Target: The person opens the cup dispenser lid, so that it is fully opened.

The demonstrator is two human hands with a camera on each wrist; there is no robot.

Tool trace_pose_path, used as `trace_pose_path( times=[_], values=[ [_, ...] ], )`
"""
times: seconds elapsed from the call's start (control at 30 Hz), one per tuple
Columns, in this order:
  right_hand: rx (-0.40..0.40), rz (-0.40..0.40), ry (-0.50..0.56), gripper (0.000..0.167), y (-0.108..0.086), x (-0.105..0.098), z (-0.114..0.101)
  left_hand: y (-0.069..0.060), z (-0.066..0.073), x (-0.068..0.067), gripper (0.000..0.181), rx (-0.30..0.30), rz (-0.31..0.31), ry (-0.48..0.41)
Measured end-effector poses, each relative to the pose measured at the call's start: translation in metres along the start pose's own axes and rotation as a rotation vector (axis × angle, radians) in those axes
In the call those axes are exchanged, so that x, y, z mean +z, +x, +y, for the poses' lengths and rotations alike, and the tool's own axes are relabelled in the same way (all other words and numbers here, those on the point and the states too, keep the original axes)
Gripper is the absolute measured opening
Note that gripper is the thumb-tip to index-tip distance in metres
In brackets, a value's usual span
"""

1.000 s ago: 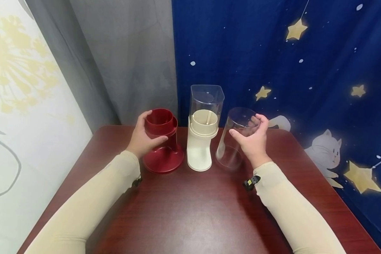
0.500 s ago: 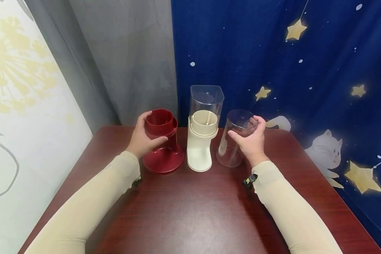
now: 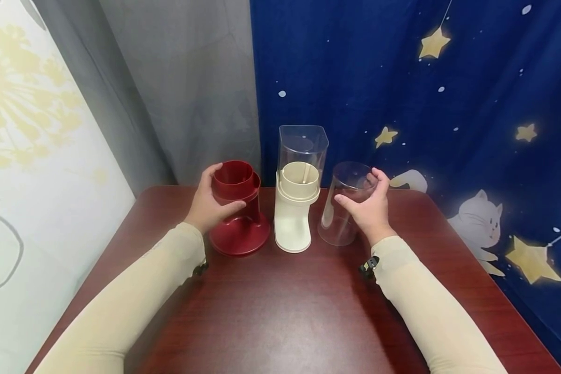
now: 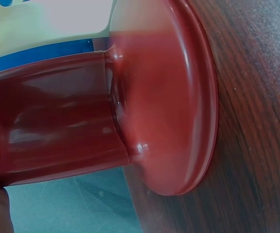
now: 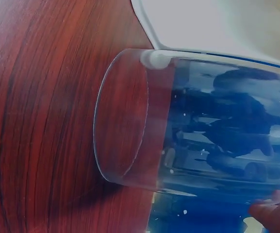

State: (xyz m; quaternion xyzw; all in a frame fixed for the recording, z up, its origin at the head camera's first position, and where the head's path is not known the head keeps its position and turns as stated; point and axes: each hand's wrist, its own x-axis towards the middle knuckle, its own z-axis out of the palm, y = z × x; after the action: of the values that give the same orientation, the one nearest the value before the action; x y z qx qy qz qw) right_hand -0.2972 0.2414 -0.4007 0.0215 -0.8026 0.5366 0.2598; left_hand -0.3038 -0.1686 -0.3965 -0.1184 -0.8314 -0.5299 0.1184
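At the left of the group, the left hand (image 3: 210,205) grips the upper part of a red stand (image 3: 240,236), fingers behind and thumb in front. The stand's round base (image 4: 164,107) rests on the table in the left wrist view. On the right, the right hand (image 3: 371,208) holds a clear cylinder (image 3: 338,228) near its upper rim. In the right wrist view the cylinder (image 5: 130,121) shows its lower end at the wood surface. Between them stands a cream stand (image 3: 293,226) with a clear squared container (image 3: 304,140) at its top, touched by neither hand.
A dark red wooden table (image 3: 280,311) carries all these things near its back edge. Behind it hang a grey curtain (image 3: 201,88) and a blue curtain (image 3: 346,67) with stars and a cat. A pale patterned panel (image 3: 32,130) is at the left.
The right hand and the clear cylinder have shifted slightly left, and the cylinder's base looks a little farther back. The left hand keeps its grip on the red stand.
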Motion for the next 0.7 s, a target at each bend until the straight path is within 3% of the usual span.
trace_pose_path(
  times=[0.1,0.33,0.53,0.7],
  values=[
    [0.002,-0.01,-0.022,0.118,0.0,-0.004,-0.002,0.0,0.001,0.0,0.107,-0.007,-0.006,0.004],
    [-0.068,0.058,-0.02,0.116,0.005,-0.015,-0.017,0.001,0.002,-0.002,0.111,-0.02,-0.031,0.023],
    [-0.143,0.036,0.04,0.12,0.013,-0.022,-0.049,0.0,0.005,-0.004,0.118,-0.019,-0.024,0.044],
    [-0.185,0.008,0.114,0.131,0.01,-0.026,-0.095,-0.001,0.011,-0.007,0.12,-0.005,0.001,0.029]
  ],
)
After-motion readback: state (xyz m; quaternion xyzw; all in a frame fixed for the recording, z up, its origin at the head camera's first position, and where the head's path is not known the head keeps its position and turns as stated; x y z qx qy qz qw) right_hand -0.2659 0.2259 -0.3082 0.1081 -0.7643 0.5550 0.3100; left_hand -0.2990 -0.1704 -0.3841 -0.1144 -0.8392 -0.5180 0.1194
